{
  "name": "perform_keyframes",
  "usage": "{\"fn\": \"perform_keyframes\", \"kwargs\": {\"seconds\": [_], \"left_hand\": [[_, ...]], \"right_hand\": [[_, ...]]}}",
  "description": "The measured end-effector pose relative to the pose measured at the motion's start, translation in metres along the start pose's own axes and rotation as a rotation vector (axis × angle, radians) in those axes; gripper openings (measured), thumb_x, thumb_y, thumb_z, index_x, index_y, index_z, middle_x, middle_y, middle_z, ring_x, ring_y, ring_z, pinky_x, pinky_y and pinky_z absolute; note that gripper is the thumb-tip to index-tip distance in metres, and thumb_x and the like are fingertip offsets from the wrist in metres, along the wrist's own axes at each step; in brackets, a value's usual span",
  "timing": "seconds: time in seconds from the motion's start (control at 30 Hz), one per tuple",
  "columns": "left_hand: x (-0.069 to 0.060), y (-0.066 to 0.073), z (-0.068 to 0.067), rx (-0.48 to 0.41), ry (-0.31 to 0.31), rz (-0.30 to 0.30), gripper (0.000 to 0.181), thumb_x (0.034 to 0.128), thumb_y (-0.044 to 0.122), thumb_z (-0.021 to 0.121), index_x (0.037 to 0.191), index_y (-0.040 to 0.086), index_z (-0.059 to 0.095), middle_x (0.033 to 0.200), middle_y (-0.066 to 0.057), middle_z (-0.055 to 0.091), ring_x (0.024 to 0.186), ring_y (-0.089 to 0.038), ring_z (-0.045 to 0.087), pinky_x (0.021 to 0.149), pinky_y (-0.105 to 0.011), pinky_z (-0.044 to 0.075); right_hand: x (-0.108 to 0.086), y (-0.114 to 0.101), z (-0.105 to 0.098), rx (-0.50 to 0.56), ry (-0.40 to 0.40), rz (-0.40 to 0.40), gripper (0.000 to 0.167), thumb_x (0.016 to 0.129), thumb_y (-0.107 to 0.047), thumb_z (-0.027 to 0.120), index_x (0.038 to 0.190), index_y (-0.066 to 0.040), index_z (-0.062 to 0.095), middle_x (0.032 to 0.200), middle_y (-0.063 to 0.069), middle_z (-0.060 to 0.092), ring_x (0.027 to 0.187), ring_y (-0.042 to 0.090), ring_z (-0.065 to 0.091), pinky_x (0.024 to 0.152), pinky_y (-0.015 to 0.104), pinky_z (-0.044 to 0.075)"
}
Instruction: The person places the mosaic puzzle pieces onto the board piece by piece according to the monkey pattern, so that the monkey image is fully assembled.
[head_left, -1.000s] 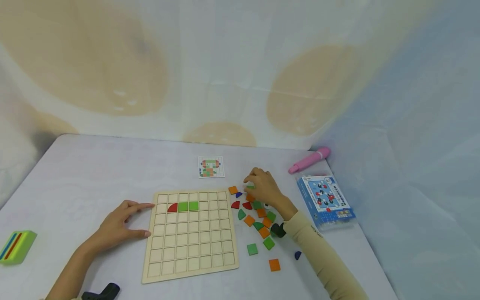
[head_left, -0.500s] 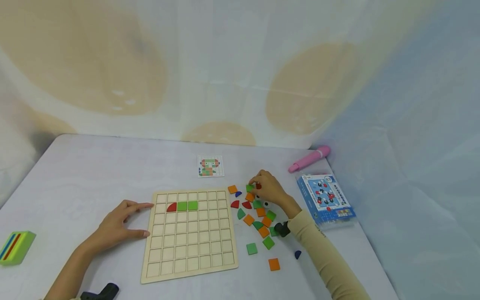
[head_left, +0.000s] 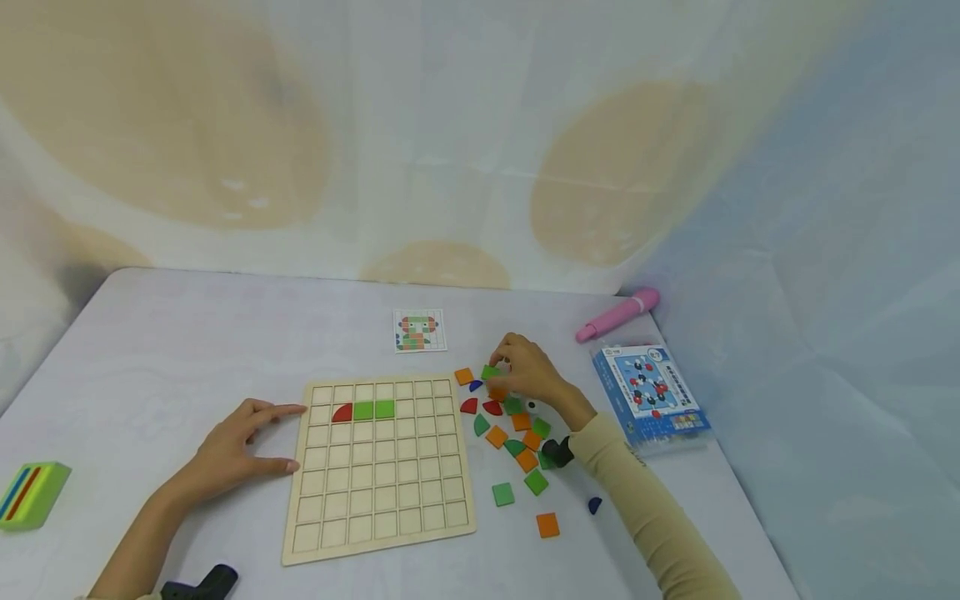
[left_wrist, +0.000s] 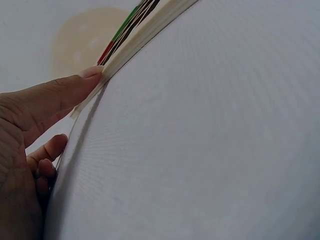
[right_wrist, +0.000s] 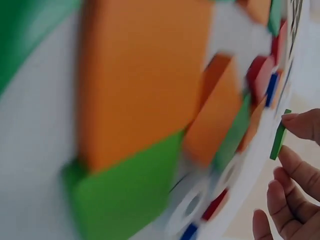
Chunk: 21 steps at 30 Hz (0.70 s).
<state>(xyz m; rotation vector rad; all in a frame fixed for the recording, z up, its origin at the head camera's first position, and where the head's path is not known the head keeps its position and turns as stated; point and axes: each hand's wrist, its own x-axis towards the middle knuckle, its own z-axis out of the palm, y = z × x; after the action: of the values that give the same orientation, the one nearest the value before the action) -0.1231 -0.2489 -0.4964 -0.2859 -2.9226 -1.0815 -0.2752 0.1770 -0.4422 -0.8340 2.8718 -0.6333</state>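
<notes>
A wooden grid board (head_left: 385, 475) lies on the table, with a red quarter-circle tile (head_left: 342, 412) and two green square tiles (head_left: 373, 410) in its upper row. My left hand (head_left: 236, 446) rests at the board's left edge, thumb and index finger extended and touching it; in the left wrist view the thumb (left_wrist: 60, 97) meets the edge. Above the loose tiles, my right hand (head_left: 528, 371) pinches a green square tile (right_wrist: 280, 135) between thumb and finger, its other fingers loosely bent. Beneath are orange tiles (right_wrist: 145, 75) and other colours, partly hidden by the hand.
A small pattern card (head_left: 419, 331) lies beyond the board. To the right are a blue box (head_left: 651, 396) and a pink pen-like object (head_left: 618, 317). A green striped block (head_left: 33, 496) sits at far left. A dark half-circle tile (head_left: 595, 505) lies by the right sleeve.
My right hand drew back a little to the right, then moved left again with the green square tile lifted between its fingers. My left hand stayed at the board's edge.
</notes>
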Motion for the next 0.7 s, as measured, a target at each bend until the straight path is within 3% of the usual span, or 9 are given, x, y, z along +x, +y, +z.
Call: {"fn": "perform_keyframes", "kwargs": {"seconds": [0.17, 0.37, 0.7], "left_hand": [[-0.001, -0.001, -0.001, -0.012, 0.004, 0.009, 0.075, 0.0686, 0.042, 0.089, 0.135, 0.021, 0.061, 0.113, -0.005, 0.053, 0.090, -0.015, 0.041, 0.070, -0.027, 0.033], [-0.002, -0.002, 0.000, -0.008, 0.000, -0.001, 0.075, 0.0686, 0.043, 0.089, 0.135, 0.021, 0.061, 0.113, -0.006, 0.053, 0.091, -0.016, 0.042, 0.071, -0.028, 0.033], [-0.002, 0.001, 0.000, -0.012, -0.002, -0.002, 0.075, 0.0688, 0.042, 0.089, 0.135, 0.021, 0.061, 0.113, -0.007, 0.053, 0.091, -0.017, 0.042, 0.071, -0.028, 0.033]], "right_hand": [[0.004, -0.021, 0.006, 0.075, -0.029, -0.026, 0.020, 0.081, -0.020, 0.080, 0.095, -0.008, 0.072, 0.102, 0.002, 0.058, 0.097, 0.021, 0.055, 0.089, 0.038, 0.047], [0.008, -0.048, 0.016, 0.125, -0.085, -0.111, 0.023, 0.082, -0.018, 0.081, 0.098, -0.006, 0.072, 0.103, 0.004, 0.057, 0.098, 0.021, 0.055, 0.089, 0.035, 0.047], [0.020, -0.088, 0.031, -0.026, -0.179, -0.200, 0.023, 0.083, -0.028, 0.078, 0.099, -0.013, 0.073, 0.105, -0.001, 0.058, 0.095, 0.014, 0.051, 0.086, 0.031, 0.042]]}}
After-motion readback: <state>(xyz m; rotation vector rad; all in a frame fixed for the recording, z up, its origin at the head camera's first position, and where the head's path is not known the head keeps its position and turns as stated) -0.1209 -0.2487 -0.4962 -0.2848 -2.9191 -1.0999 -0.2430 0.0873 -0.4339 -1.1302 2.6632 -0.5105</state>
